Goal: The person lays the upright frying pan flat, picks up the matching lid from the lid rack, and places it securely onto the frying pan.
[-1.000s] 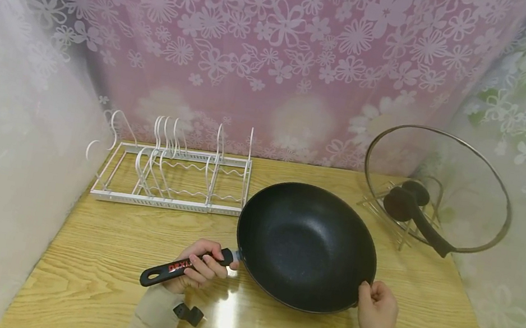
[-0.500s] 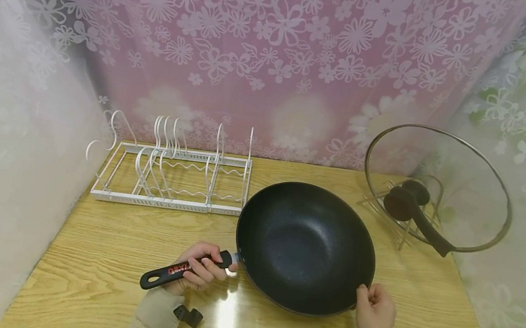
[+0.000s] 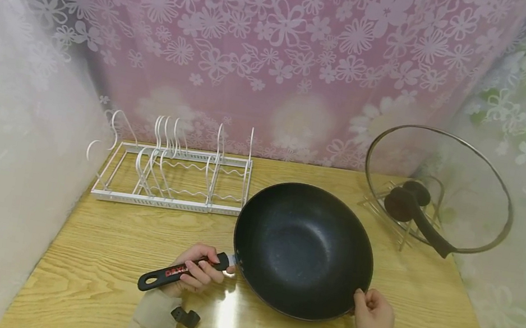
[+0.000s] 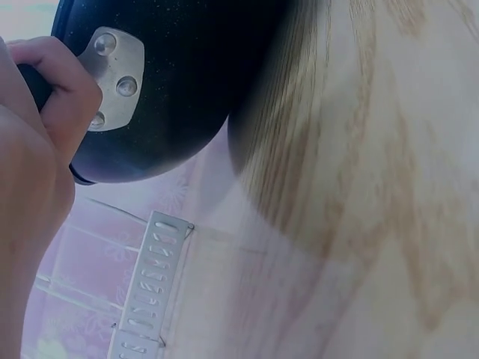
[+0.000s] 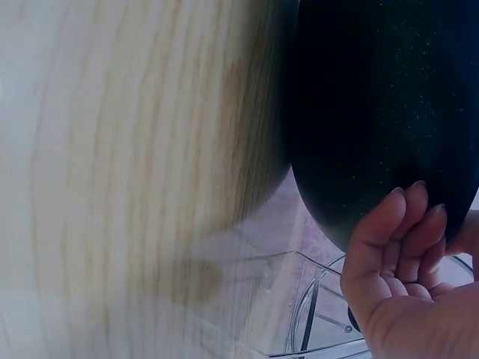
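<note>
A black wok (image 3: 301, 249) faces up in the middle of the head view, its inside showing. My left hand (image 3: 196, 272) grips its long black handle (image 3: 159, 278) near the metal joint, with the handle's holed end sticking out to the left. At the wok's lower right rim, my right hand (image 3: 374, 319) pinches the edge with thumb and fingers. In the left wrist view the riveted metal bracket (image 4: 120, 82) shows beside the hand, and the wok's round underside stands close over the wood. Curled right fingers (image 5: 389, 217) lie against the outer wall in the right wrist view.
A white wire rack (image 3: 150, 201) with upright hoops stands at the back left of the wooden table (image 3: 91, 252). At the back right, a glass lid (image 3: 473, 190) with a dark handle leans on a small wire stand (image 3: 403, 239). Curtains hang on three sides.
The wok's right side and my right hand have shifted slightly down toward me and a little left. My left hand keeps its grip on the handle, moving only slightly. Rack and lid stay put.
</note>
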### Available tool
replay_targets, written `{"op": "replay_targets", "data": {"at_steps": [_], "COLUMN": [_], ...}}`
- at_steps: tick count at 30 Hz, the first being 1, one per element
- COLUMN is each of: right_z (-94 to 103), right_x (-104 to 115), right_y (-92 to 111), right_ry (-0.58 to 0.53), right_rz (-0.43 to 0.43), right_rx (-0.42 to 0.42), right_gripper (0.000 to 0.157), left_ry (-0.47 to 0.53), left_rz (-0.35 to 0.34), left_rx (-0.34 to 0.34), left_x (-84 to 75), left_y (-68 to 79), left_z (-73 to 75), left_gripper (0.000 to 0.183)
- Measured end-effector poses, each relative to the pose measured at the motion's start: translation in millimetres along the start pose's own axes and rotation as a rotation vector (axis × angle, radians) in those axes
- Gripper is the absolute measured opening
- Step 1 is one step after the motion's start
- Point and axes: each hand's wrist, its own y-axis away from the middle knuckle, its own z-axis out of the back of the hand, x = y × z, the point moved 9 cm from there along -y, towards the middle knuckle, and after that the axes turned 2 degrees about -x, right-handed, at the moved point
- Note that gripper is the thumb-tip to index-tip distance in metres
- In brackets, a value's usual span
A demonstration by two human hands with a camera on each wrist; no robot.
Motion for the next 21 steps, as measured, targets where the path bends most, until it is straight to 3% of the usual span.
{"op": "replay_targets", "data": {"at_steps": [12,16,21], "right_z": [-3.4,-3.8,-4.4], "right_x": [-5,-4,-3], "right_y": [1,1,2], "right_ry": [-0.004,-0.005,0.011], "right_rz": [0.015,0.016,0.034], "right_rx": [0.039,0.05,0.079], "right_gripper": [0.034,0.033,0.033], "left_ry": [-0.024,-0.088,-0.236], "left_rz": [-0.029,-0.049,-0.1], "left_rx": [0.003,0.001,-0.002], "left_x": [-1.8,-3.5,-6.5], "left_y": [4.8,5.3,5.0], "left_z": [6.2,10.1,12.6], "left_gripper": [0.032,0.033,0.033]}}
